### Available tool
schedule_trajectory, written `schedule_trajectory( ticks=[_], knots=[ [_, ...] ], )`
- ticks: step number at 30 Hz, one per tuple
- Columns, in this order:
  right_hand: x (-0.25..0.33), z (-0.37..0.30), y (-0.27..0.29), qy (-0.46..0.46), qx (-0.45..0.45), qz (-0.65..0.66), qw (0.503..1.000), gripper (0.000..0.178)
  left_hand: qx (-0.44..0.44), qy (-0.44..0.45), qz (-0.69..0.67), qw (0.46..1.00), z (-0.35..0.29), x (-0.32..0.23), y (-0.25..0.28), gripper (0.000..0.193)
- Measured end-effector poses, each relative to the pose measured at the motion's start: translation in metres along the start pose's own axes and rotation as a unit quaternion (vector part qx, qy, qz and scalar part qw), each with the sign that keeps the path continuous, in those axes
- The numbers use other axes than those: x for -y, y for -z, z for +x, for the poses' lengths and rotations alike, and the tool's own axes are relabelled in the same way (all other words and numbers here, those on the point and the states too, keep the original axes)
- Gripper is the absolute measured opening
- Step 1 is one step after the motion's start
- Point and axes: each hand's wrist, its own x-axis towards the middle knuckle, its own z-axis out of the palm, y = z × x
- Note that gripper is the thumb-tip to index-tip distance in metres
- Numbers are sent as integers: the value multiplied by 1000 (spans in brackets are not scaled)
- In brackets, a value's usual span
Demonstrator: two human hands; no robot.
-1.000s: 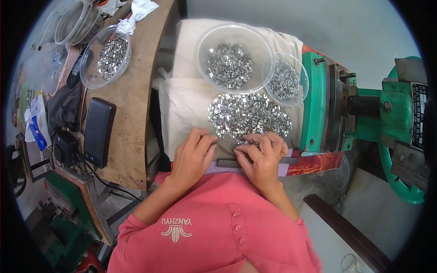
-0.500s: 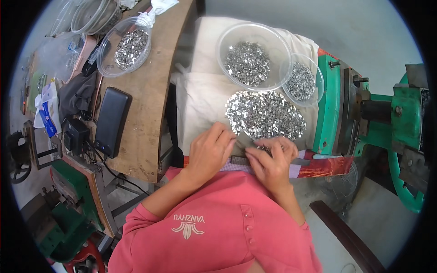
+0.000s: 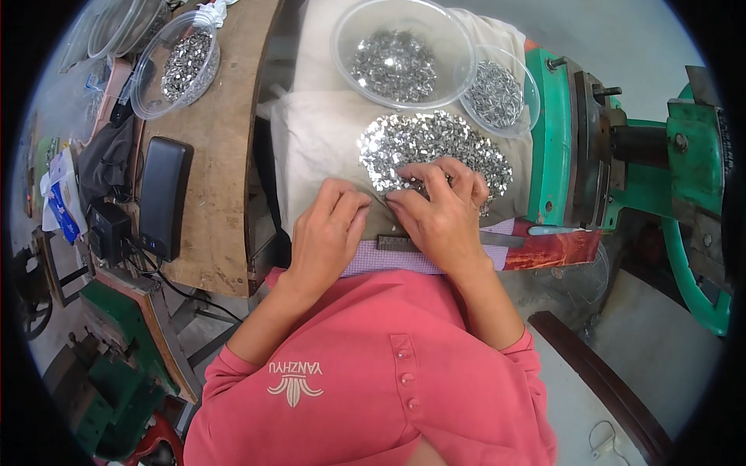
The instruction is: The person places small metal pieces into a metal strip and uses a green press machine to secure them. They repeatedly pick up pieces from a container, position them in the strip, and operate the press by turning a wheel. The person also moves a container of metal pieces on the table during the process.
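This side of the tub (image 3: 454, 56), metal pieces (image 3: 435, 140) look light, stiff, slippery, best pinched edgewise; left hand (image 3: 326, 229) and right hand (image 3: 444, 217) curl, their hold I cannot tell.

Mid-frame, the right hand (image 3: 441, 220) overlaps a heap of shiny metal pieces (image 3: 423, 140), the left hand (image 3: 326, 233) just beside it; a clear plastic tub (image 3: 453, 43) stands top centre.

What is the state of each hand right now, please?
Left hand: curled; whether it holds anything cannot be told.
Right hand: curled at the loose metal pieces; its grip cannot be told.
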Motion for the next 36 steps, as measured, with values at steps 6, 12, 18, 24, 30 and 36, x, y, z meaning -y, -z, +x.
schedule_trajectory(
  ticks=[6,12,18,24,30,36],
  knots=[
    [-3,-9,13,-39,-16,24,999,11,-15,-38,33,999,7,-5,-4,16],
    [7,-41,23,-35,-19,43,998,14,25,-57,55,997,15,-6,-10,15],
    [9,-52,22,-49,15,58,997,14,22,-36,39,998,19,-6,-10,13],
    [-7,-34,21,-25,24,79,996,14,35,7,16,999,20,-8,-10,15],
    [-9,-10,18,39,108,74,991,3,21,-42,16,999,18,-1,-10,17],
    [-3,-10,14,12,84,67,994,10,39,-43,27,998,19,0,-8,15]
  ],
)
